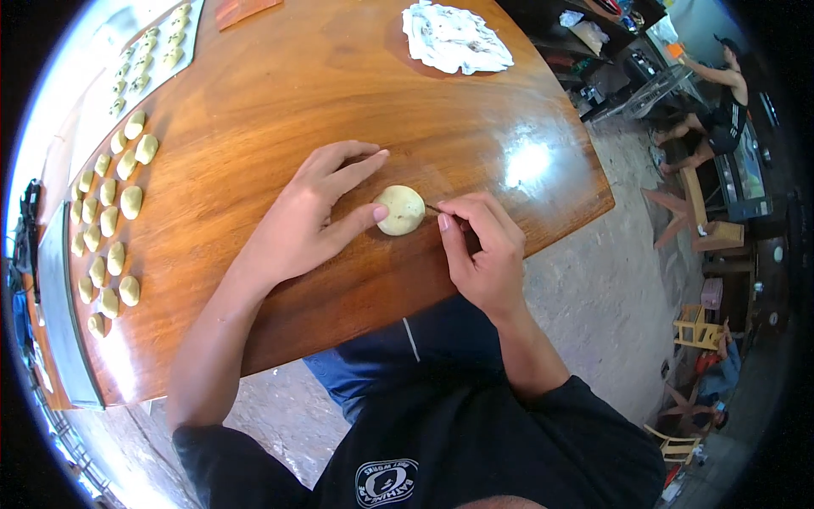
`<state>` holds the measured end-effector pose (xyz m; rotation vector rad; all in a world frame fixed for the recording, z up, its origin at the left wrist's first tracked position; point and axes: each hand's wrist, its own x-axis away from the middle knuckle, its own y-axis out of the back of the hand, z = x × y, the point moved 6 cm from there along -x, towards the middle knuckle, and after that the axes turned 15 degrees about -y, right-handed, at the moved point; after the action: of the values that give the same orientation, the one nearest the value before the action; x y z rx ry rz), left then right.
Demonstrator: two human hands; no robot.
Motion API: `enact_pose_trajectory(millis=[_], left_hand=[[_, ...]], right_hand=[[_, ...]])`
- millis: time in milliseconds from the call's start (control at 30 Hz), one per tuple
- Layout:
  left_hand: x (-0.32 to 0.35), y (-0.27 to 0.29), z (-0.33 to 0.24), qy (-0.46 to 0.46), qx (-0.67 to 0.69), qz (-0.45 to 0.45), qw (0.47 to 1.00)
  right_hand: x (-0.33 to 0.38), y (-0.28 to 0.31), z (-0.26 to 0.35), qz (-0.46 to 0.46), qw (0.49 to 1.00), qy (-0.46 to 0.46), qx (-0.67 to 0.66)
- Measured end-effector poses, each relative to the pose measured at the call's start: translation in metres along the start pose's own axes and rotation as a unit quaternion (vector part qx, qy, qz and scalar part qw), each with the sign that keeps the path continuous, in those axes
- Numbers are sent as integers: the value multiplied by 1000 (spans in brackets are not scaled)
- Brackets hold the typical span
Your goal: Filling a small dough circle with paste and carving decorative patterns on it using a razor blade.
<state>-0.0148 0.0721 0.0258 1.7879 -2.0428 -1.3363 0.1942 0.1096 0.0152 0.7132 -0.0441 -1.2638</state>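
A round, flat, pale yellow piece of dough (402, 209) with a few dark specks lies on the wooden table in front of me. My left hand (309, 208) is open, its thumb resting on the dough's left edge and its other fingers stretched out beyond it, apart from it. On the other side, my right hand (485, 246) pinches a thin dark stick (433, 208) between thumb and forefinger. The stick's tip meets the dough's right edge; whether it enters the dough I cannot tell.
Several small oval dough pieces (108, 220) sit in rows at the left. Behind them, a pale tray (182, 59) holds speckled ones. A crumpled white cloth or bag (458, 38) lies at the far side. A person (725, 97) is off to the right, past the table's edge.
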Motion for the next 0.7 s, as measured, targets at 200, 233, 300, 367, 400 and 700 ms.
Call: enact_pose_trajectory(millis=[200,233,300,367,400,700], left_hand=[[2,-18,6,-37,-95,8,995],[3,-18,6,-25,-59,2,998],[2,-13,0,-64,-75,9,995],[1,-8,-9,-98,-90,11,991],[2,-13,-11,-103,-130,74,983],[8,-25,-17,-132,-125,116,977]], right_hand=[[3,-2,-3,-18,999,31,27],[4,-3,-2,-19,999,33,29],[5,-4,-1,-25,999,25,28],[6,-2,1,-30,999,21,31],[5,-1,1,-39,999,15,31],[5,-2,5,-33,997,42,51]])
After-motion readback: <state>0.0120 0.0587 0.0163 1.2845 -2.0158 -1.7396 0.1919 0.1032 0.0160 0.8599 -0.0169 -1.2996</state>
